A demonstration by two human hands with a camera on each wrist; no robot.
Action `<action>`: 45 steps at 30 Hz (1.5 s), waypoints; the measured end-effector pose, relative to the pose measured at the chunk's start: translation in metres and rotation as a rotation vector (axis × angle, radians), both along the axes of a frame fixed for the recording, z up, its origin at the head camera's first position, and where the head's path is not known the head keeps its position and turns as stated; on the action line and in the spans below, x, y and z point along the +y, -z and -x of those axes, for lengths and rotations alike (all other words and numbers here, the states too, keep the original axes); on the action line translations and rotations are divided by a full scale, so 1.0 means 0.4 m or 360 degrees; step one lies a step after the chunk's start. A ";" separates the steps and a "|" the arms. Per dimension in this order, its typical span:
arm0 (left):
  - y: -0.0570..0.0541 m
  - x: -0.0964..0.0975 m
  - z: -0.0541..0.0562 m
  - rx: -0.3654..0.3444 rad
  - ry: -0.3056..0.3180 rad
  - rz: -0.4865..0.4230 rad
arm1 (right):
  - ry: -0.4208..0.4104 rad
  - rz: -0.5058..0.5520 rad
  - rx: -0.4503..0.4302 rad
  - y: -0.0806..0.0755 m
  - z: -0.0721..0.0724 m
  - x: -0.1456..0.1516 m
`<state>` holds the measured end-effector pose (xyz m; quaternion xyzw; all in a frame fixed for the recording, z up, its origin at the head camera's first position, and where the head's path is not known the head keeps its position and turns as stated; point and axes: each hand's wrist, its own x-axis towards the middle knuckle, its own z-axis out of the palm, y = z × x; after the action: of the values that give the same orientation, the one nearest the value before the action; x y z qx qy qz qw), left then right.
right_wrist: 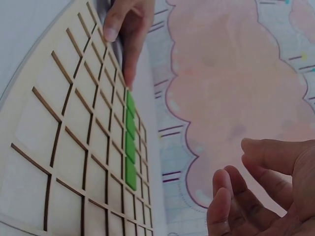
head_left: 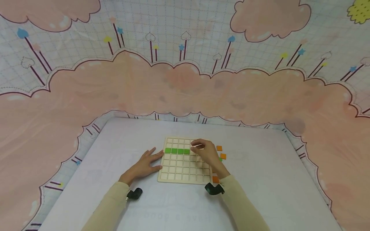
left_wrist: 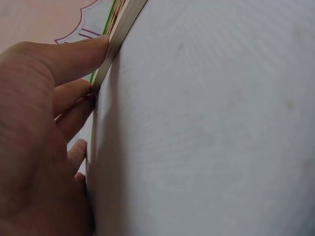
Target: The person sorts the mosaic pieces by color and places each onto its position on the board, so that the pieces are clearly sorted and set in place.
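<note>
Grid board (head_left: 186, 169), pale, prob. wood: flat on white tabletop (head_left: 274, 166), ctr. of my head view. Clock refs. = from board ctr., 12 at far edge.

1. Left hand (head_left: 145, 164) (LH): 9 o'clock. Fingers spread; thumb and fingertips touch board's side edge, nothing gripped.
2. Right hand (head_left: 204, 152) (RH): approx. 1 o'clock, above the cells (right_wrist: 37, 123). Fingers loosely bent, thumb tip close to nearest fingertip; I see no tile in them.
3. Green tiles (head_left: 174, 150), qty. 4: seated side by side, third row from far edge, approx. 10 to 12 o'clock.
4. Orange tiles (head_left: 223, 156): loose just beside board, approx. 2 to 4 o'clock. A green piece (head_left: 221, 159) at 3 o'clock is partly hidden.

Handling (my est.): tiles thin, light, stiff; smooth faces may slip under a fingertip. Pinch ea. by two opposite edges, thumb vs. index, underside free to drop flat in a cell. Board: stiff, fairly light, apt to slide if pushed; brace at 9 o'clock edge, where LH is. If lifting, I'd hold edges at 3 and 9, kept level, else seated tiles may tip out.
</note>
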<state>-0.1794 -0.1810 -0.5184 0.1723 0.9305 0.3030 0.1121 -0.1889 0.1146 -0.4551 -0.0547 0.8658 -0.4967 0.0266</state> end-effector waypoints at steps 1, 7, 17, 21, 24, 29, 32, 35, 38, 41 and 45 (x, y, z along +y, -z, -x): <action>0.000 0.000 -0.001 -0.0003 -0.0003 0.0000 | 0.0005 0.0003 0.0014 -0.005 -0.005 0.001; 0.002 0.000 -0.001 -0.0010 -0.0016 0.0014 | 0.0015 0.0037 0.0053 -0.030 -0.025 0.023; 0.000 0.001 -0.002 0.0015 -0.0002 0.0020 | 0.0063 -0.0010 0.0087 -0.043 -0.047 0.078; 0.002 0.001 -0.003 0.0016 -0.0003 0.0026 | 0.0072 -0.0019 0.0099 -0.039 -0.055 0.102; 0.002 0.001 -0.003 0.0008 -0.0009 0.0024 | 0.0088 -0.0039 0.0115 -0.030 -0.055 0.119; 0.002 -0.001 -0.002 0.0005 -0.0003 0.0018 | 0.0165 -0.0090 0.0058 -0.012 -0.054 0.146; 0.003 -0.002 0.001 -0.0003 -0.0001 0.0010 | 0.0210 -0.0124 0.0011 -0.003 -0.054 0.162; 0.007 -0.003 0.004 -0.0002 0.0003 0.0007 | 0.0231 -0.0143 -0.0003 0.007 -0.054 0.180; 0.012 -0.003 0.007 -0.0007 -0.0007 0.0011 | 0.0234 -0.0146 0.0019 0.017 -0.051 0.199; 0.018 -0.004 0.008 -0.0006 -0.0006 0.0016 | 0.0233 -0.0146 0.0036 0.028 -0.048 0.216; 0.022 -0.006 0.009 0.0013 0.0020 -0.0003 | 0.0252 -0.0194 -0.0004 0.044 -0.050 0.233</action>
<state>-0.1830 -0.1833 -0.5274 0.1796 0.9295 0.3026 0.1102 -0.1688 0.2079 -0.4726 0.0161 0.8959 -0.4438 -0.0083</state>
